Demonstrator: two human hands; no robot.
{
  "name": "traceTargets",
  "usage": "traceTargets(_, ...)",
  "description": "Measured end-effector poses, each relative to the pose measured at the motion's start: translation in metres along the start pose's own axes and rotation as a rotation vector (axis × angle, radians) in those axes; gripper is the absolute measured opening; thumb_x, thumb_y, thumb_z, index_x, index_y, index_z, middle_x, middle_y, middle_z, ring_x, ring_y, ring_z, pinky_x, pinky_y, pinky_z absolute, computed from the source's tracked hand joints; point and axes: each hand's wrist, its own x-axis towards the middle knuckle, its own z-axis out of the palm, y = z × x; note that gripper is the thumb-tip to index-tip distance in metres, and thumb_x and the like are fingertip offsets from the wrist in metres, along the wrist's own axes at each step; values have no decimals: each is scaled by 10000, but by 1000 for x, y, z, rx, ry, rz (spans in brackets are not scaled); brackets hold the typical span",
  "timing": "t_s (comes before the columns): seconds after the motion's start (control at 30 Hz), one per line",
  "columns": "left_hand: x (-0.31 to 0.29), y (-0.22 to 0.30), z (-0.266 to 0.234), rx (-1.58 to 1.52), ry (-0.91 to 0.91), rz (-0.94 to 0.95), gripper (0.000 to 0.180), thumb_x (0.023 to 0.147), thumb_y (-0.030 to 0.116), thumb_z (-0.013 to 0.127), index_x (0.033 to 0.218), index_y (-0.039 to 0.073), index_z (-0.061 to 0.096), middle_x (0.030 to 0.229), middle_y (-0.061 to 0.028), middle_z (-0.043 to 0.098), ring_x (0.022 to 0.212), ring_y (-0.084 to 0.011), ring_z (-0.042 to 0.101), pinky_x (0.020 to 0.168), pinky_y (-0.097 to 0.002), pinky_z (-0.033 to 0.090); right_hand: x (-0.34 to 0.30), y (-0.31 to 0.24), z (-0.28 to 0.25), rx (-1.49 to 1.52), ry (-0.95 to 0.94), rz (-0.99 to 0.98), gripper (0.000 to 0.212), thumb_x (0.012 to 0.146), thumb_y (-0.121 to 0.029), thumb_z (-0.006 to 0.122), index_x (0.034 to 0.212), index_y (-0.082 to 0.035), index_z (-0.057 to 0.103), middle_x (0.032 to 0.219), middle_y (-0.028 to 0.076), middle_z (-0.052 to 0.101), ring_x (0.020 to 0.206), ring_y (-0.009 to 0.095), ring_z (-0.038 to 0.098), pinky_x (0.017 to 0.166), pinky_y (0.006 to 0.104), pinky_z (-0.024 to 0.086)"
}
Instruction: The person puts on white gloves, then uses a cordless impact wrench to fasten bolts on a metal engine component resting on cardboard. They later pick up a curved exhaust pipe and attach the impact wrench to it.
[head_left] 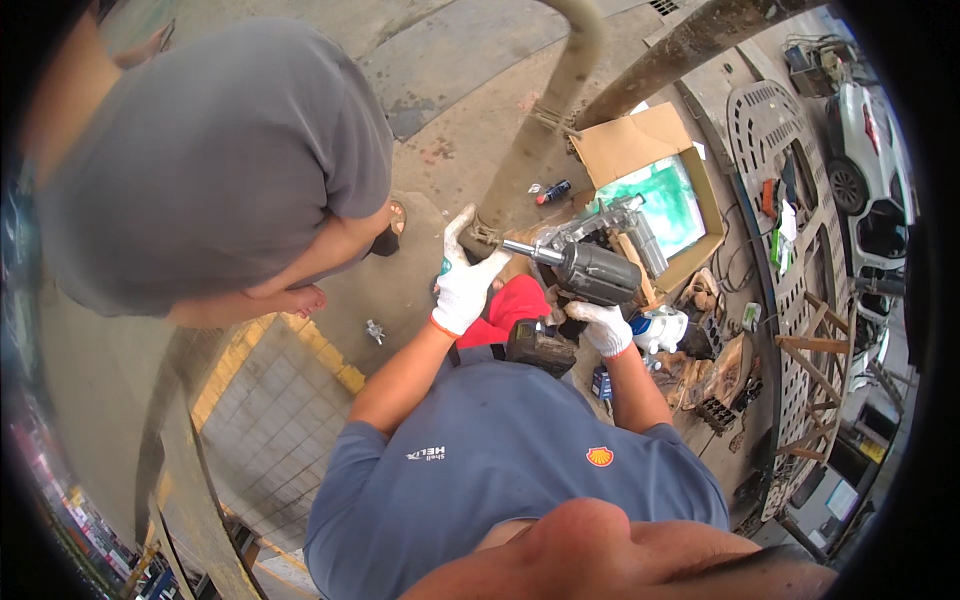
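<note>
A dark cordless impact wrench (597, 275) lies across the space in front of my chest, its shiny socket (533, 251) pointing left. My right hand (606, 327), in a white knit glove, is closed at the tool's handle, just above the black battery (541, 346). The socket's tip meets the lower end of a long, dirty metal pipe (522, 158), or stops very close to it; I cannot tell which. Also gloved in white, my left hand (464, 287) has its thumb and fingers around that pipe end. The fastener there is hidden.
Beyond the tool stands an open cardboard box (707, 205) with green-stained white contents. A person in grey (230, 170) bends in from the left. Metal parts and a white bottle (660, 330) crowd the right, before a slotted metal ramp (800, 290). A small metal part (375, 331) lies on the floor.
</note>
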Motion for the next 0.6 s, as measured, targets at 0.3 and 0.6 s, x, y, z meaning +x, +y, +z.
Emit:
traceTargets(0.3,73,56,39,317,-54,177,767,868,-9,794,1542,0,426,1552,-151,482,1411,-230,497,1207,-359,399,78,-10,-58,-63,-79,-177,414,836,-108,789,1211,6,653,997,133,669,795,224,642,805,431,565)
traceTargets(0.6,113,35,72,287,-74,219,791,857,-13,785,1556,59,421,1564,-128,467,1389,-227,500,1168,-363,439,96,-68,-58,119,-90,-136,468,825,-137,836,1222,4,631,992,143,670,786,234,658,760,417,571)
